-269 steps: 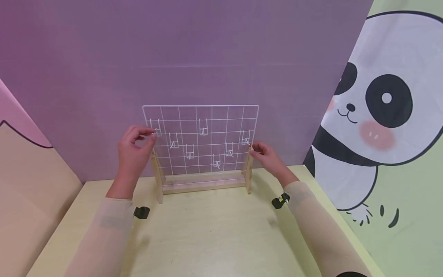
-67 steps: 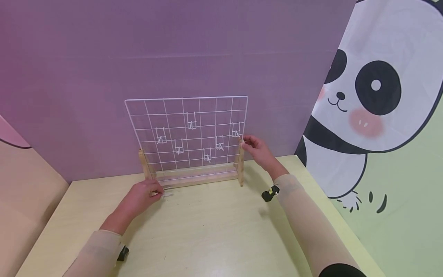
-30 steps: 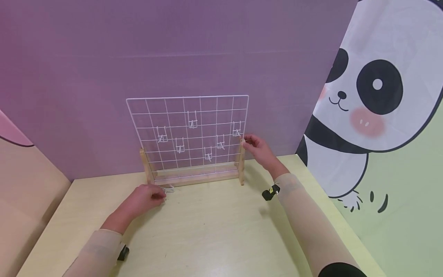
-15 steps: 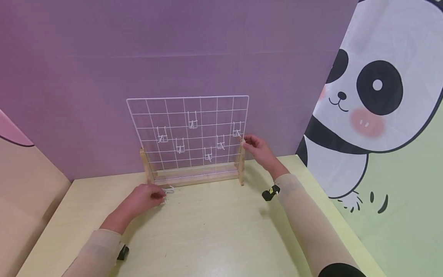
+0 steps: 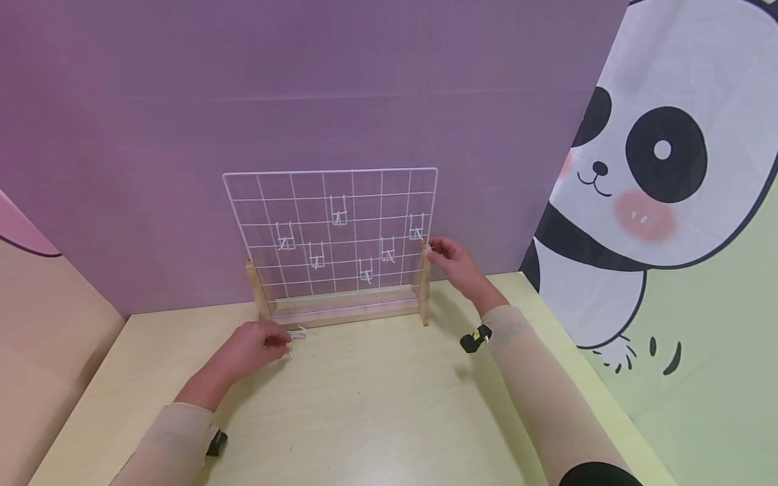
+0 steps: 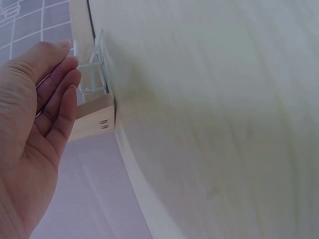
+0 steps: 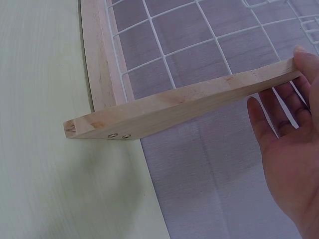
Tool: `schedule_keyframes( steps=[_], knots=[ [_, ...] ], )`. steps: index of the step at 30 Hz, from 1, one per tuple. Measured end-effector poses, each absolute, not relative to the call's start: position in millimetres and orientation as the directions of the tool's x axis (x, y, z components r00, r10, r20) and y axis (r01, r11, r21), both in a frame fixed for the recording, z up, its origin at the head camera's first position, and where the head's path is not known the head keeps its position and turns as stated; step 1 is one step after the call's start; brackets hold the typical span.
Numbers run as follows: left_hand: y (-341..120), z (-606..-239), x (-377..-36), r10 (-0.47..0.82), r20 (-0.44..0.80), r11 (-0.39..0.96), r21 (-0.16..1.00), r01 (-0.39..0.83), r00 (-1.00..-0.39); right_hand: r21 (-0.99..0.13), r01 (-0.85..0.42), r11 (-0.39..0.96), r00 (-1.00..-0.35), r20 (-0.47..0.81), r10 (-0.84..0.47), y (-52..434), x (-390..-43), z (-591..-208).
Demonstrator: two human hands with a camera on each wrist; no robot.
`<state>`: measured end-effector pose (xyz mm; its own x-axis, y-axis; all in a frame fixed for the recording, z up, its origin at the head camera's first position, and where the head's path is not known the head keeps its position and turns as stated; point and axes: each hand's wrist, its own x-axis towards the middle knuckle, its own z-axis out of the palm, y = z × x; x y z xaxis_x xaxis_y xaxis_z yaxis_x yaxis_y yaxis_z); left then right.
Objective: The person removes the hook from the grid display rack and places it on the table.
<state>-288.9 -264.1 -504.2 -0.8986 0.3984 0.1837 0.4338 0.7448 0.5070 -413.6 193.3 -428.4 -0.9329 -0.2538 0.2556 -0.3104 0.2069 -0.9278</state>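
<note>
A white wire grid panel (image 5: 330, 170) stands upright in a wooden stand (image 5: 346, 315), with several white wire hooks (image 5: 339, 219) hung on it. At the stand's left foot, low over the table, my left hand (image 5: 252, 347) has thumb and fingertips drawn together at the edge of one more wire hook (image 6: 94, 74). Part of that hook is hidden behind the fingers. My right hand (image 5: 457, 264) pinches the top of the stand's right upright (image 7: 184, 97), thumb on the front edge and the other fingers behind it.
The pale wooden table (image 5: 365, 412) stretches forward from the stand. A purple backdrop (image 5: 340, 81) hangs close behind, and a panda-printed sheet (image 5: 687, 324) borders the right side. Each sleeve carries a small black camera mount (image 5: 476, 339).
Since the oldest frame, my left hand has taken the leftmost hook off the grid and brought it down to the table by the stand's foot. Both hands barely move over the last second.
</note>
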Motion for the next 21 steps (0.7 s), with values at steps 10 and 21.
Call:
schedule_keyframes(
  steps=[10, 21],
  knots=[
    [-257, -486, -287, 0.294, 0.294, 0.716, 0.563, 0.414, -0.909, -0.928, -0.309, 0.208, -0.932, 0.252, -0.260, 195, -416, -431],
    [-245, -463, -288, 0.109, 0.460, 0.653, 0.636, 0.412, -0.881, -0.926, -0.326, 0.189, -0.926, 0.273, -0.262, 195, -418, -433]
  ],
)
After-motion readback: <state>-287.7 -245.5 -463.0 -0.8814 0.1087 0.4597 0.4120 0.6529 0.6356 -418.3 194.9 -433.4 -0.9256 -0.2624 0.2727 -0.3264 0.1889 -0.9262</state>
